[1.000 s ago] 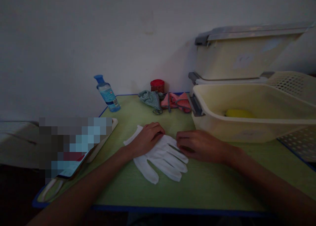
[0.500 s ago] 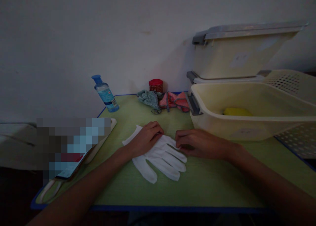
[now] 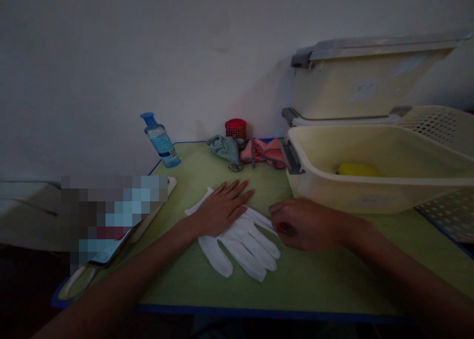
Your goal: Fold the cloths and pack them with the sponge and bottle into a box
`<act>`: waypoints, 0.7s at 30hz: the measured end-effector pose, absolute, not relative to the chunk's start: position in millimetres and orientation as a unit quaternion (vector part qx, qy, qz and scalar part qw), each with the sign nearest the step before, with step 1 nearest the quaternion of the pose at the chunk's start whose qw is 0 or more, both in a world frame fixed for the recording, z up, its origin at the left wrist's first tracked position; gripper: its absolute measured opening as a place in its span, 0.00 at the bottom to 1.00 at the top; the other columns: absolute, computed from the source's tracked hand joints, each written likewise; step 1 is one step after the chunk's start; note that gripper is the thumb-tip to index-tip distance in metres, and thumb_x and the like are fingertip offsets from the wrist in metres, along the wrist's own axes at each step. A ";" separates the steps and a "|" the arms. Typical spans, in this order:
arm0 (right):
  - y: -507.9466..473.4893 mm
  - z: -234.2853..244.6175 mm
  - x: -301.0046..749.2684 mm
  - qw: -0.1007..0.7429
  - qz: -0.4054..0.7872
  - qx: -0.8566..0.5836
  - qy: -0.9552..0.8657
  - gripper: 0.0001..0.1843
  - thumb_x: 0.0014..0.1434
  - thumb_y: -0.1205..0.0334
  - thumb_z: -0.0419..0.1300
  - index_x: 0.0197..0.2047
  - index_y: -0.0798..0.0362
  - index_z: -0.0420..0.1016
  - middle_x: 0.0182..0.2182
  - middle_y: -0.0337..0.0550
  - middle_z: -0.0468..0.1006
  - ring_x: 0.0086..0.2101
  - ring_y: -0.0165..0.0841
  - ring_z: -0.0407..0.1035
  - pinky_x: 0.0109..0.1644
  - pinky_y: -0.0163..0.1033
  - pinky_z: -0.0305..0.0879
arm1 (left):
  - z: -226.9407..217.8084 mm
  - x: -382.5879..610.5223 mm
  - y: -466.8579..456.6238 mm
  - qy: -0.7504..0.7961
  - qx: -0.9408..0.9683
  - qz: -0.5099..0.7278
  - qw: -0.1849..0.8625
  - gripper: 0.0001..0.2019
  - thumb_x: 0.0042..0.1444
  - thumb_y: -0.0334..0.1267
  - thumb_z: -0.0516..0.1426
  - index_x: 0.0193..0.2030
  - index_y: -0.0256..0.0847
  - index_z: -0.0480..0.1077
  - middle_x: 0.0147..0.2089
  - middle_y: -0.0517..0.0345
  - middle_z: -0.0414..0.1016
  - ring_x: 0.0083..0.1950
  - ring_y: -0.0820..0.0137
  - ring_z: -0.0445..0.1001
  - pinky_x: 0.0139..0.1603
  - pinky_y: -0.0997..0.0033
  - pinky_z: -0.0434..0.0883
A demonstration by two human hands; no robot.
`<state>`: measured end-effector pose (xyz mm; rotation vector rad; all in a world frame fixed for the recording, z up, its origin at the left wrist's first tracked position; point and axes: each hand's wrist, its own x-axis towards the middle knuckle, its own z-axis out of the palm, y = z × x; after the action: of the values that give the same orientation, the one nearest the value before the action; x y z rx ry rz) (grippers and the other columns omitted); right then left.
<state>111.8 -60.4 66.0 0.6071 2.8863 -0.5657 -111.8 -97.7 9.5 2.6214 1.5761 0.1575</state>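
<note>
A white glove [image 3: 246, 245] lies on the green tabletop, its cuff toward the upper left and its fingers fanned out to the lower right. Flat across the palm and cuff side of the glove rests my left hand [image 3: 220, 210], fingers stretched and a little spread. My right hand [image 3: 301, 225] is closed at the tip of the glove's uppermost finger, pinching it. That fingertip is hidden by my curled fingers.
A cream plastic bin [image 3: 351, 193] holding a yellow thing [image 3: 357, 169] stands at right, a lidded box [image 3: 344, 90] behind it. At the back are a red round container [image 3: 235, 128], grey-green cloth [image 3: 224, 149] and pink cloth [image 3: 261, 151]. A blue bottle [image 3: 161, 141] and blurred phone-like device [image 3: 107, 252] are left.
My left hand has flattened, its fingers now stretched over the glove. The right hand has curled tighter and shifted slightly right and down, and the glove's uppermost finger appears drawn straighter.
</note>
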 end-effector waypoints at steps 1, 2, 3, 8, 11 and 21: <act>-60.8 65.6 111.4 0.068 -0.186 0.199 0.960 0.04 0.47 0.72 0.54 0.25 0.55 0.67 0.26 0.39 0.69 0.28 0.28 0.62 0.32 0.33 0.54 | 9.7 -111.7 -97.7 0.515 0.855 0.050 0.039 0.24 0.65 0.47 0.35 0.65 0.45 0.48 0.69 0.51 0.42 0.69 0.63 0.43 0.65 0.54 0.45; -61.0 64.9 110.9 0.065 -0.183 0.196 0.961 0.04 0.47 0.71 0.54 0.25 0.55 0.67 0.26 0.39 0.69 0.28 0.28 0.62 0.32 0.33 0.54 | 9.8 -111.6 -97.6 0.515 0.855 0.049 0.040 0.24 0.65 0.47 0.35 0.65 0.45 0.48 0.69 0.51 0.42 0.69 0.63 0.42 0.65 0.54 0.45; -61.1 64.1 110.4 0.060 -0.179 0.193 0.963 0.04 0.48 0.71 0.54 0.25 0.55 0.66 0.26 0.39 0.69 0.28 0.28 0.62 0.31 0.33 0.53 | 9.8 -111.7 -97.5 0.514 0.856 0.048 0.040 0.24 0.65 0.47 0.35 0.65 0.44 0.48 0.69 0.51 0.42 0.69 0.63 0.42 0.65 0.54 0.45; -61.6 61.2 107.2 0.046 -0.134 0.169 0.975 0.05 0.51 0.69 0.52 0.25 0.55 0.66 0.26 0.40 0.69 0.28 0.29 0.63 0.31 0.33 0.54 | 9.0 -112.3 -97.1 0.508 0.859 0.049 0.044 0.24 0.65 0.46 0.36 0.65 0.43 0.48 0.69 0.50 0.42 0.69 0.61 0.42 0.65 0.52 0.46; -62.2 60.9 106.2 0.041 -0.111 0.165 0.979 0.05 0.53 0.68 0.51 0.27 0.55 0.66 0.27 0.41 0.70 0.30 0.30 0.64 0.32 0.34 0.54 | 11.2 -111.8 -97.9 0.499 0.862 0.074 0.044 0.23 0.65 0.44 0.39 0.64 0.39 0.52 0.68 0.47 0.46 0.68 0.61 0.46 0.64 0.54 0.49; -61.7 59.0 105.7 0.049 -0.093 0.161 0.981 0.05 0.53 0.68 0.51 0.28 0.55 0.67 0.28 0.41 0.70 0.30 0.30 0.65 0.33 0.34 0.55 | 21.4 -108.6 -100.7 0.445 0.880 0.158 0.048 0.12 0.62 0.36 0.46 0.40 0.36 0.70 0.39 0.52 0.68 0.41 0.67 0.68 0.43 0.67 0.67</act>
<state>105.7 -61.7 59.0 0.4911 2.9902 -0.2834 -108.6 -100.7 21.4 2.6831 1.3574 0.4816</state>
